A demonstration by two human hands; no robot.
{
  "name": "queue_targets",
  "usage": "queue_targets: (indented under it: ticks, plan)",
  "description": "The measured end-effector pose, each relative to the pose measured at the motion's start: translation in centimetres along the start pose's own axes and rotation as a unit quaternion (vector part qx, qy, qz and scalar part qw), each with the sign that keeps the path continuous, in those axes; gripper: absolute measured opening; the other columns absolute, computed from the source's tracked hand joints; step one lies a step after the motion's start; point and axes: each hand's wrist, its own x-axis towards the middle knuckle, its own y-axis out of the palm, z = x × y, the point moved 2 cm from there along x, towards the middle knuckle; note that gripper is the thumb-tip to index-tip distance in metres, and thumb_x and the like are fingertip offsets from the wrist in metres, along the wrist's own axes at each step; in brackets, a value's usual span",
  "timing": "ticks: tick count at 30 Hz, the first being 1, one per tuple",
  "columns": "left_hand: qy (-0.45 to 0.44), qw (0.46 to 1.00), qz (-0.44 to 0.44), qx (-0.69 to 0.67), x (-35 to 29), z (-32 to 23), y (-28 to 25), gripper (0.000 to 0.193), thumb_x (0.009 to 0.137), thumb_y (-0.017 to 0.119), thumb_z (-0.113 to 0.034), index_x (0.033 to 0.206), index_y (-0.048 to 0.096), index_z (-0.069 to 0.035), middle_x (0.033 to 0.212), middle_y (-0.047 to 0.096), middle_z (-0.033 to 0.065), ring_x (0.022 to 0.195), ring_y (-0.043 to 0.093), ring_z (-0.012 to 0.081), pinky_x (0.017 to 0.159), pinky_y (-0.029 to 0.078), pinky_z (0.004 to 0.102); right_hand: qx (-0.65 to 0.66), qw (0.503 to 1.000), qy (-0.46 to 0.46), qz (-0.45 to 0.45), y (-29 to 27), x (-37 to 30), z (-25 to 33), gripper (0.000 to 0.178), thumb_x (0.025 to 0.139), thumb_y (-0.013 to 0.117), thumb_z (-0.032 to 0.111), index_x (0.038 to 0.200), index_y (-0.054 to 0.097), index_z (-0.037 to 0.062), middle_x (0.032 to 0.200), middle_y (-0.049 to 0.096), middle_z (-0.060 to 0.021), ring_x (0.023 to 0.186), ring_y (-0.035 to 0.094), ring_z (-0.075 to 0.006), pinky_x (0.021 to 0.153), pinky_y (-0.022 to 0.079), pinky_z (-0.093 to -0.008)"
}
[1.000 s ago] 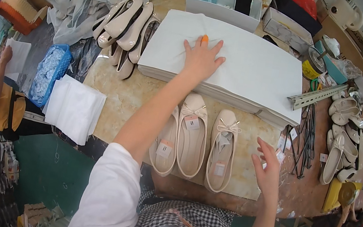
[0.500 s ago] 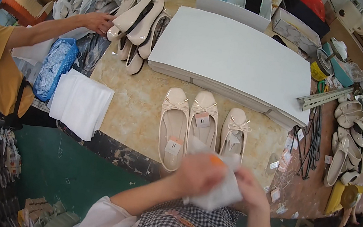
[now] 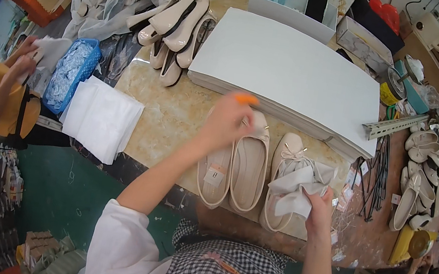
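My left hand, slightly blurred, is over the toes of the left flat shoe and the middle flat shoe. Its fingers are curled together; what they pinch, if anything, is hidden. Something orange shows at a finger. In my right hand is a crumpled sheet of white tissue paper, held over the right flat shoe and covering much of its opening. All three shoes are beige with bows, toes pointing away from me. A paper tag lies in the left shoe.
A stack of white sheets lies behind the shoes. To the left are folded white tissue, a blue basket of small packets and piled beige shoes. A co-worker's hands hold white material. More shoes lie right.
My hands have separated: the left moved up over the shoe toes, the right kept the tissue paper above the right shoe. The co-worker's arm withdrew from the shoe pile. The middle shoe's tag no longer shows.
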Motion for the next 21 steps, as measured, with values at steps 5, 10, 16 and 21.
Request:
queue_targets:
  ticks: [5, 10, 16, 21]
  plan:
    - [0.027, 0.979, -0.063, 0.194, -3.6, -3.6, -0.8, 0.014, 0.077, 0.068, -0.017, 0.083, 0.063, -0.005, 0.089, 0.059, 0.0113, 0.085, 0.055, 0.0320, 0.075, 0.048, 0.0411, -0.012, 0.997, 0.057, 0.060, 2.6, 1.8, -0.4, 0.028, 0.085, 0.064, 0.009, 0.111, 0.060, -0.0014, 0.100, 0.067, -0.0079, 0.087, 0.066, -0.0159, 0.075, 0.052, -0.0273]
    - [0.127, 0.968, 0.209, 0.052, -12.2, -10.1, 3.5, 0.025, 0.076, 0.068, -0.029, 0.080, 0.066, -0.004, 0.083, 0.063, 0.0098, 0.081, 0.062, 0.0241, 0.073, 0.047, 0.0347, -0.702, 0.636, -0.277, 0.163, 8.1, 2.4, -3.6, 0.035, 0.077, 0.062, 0.010, 0.111, 0.062, 0.0020, 0.096, 0.059, -0.0071, 0.085, 0.062, -0.0209, 0.068, 0.051, -0.0338]
    - [0.096, 0.979, 0.161, 0.079, -11.7, -10.5, 7.0, 0.019, 0.070, 0.070, -0.022, 0.075, 0.064, -0.005, 0.077, 0.063, 0.0061, 0.076, 0.061, 0.0200, 0.073, 0.044, 0.0329, -0.727, 0.587, -0.345, 0.094, 11.3, 7.9, -5.4, 0.038, 0.073, 0.065, 0.013, 0.110, 0.063, 0.0034, 0.095, 0.054, -0.0112, 0.092, 0.058, -0.0277, 0.077, 0.048, -0.0402]
    - [0.096, 0.970, 0.206, 0.086, -11.7, -10.8, 6.8, 0.017, 0.071, 0.069, -0.022, 0.073, 0.065, -0.006, 0.071, 0.063, 0.0061, 0.071, 0.062, 0.0199, 0.071, 0.044, 0.0327, -0.600, 0.737, -0.291, 0.108, 10.0, 9.8, -2.1, 0.047, 0.072, 0.072, 0.012, 0.115, 0.058, 0.0031, 0.101, 0.055, -0.0129, 0.098, 0.056, -0.0309, 0.083, 0.045, -0.0407]
